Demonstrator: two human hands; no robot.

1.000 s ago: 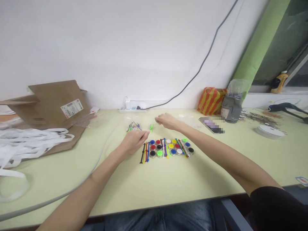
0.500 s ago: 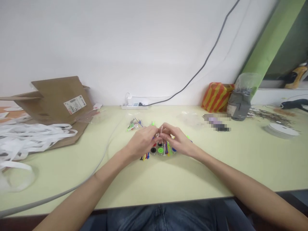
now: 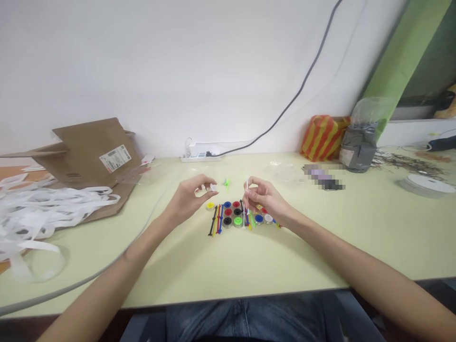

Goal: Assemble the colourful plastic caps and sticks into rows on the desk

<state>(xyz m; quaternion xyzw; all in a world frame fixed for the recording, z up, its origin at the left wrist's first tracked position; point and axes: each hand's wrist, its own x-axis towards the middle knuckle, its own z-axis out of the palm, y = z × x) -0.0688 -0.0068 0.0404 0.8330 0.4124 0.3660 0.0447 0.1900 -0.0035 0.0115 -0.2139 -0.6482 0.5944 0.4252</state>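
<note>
My left hand (image 3: 194,197) pinches a small white plastic piece (image 3: 213,187) between thumb and fingertips, above the table. Opposite it, my right hand (image 3: 261,194) is closed on a thin white arrow (image 3: 247,181), held upright. Below and between the hands lie several round plastic discs in clear-looking bases, among them a green disc (image 3: 238,222) and a black disc (image 3: 227,222). Beside them are coloured arrows, such as a blue arrow (image 3: 221,219). A yellow disc (image 3: 210,206) sits just under my left hand. Behind the group lies a bright green piece (image 3: 227,183).
A cardboard box (image 3: 92,147) and white ribbon (image 3: 53,204) occupy the left. A grey cable (image 3: 117,270) crosses the table there. At the back are a power strip (image 3: 199,156), a striped bag (image 3: 322,137) and a grey bag (image 3: 358,147). A white spool (image 3: 429,185) lies right.
My hands, together before, have moved apart, left hand to the left and right hand slightly right. The white piece and white arrow now show separately, and the discs below are uncovered.
</note>
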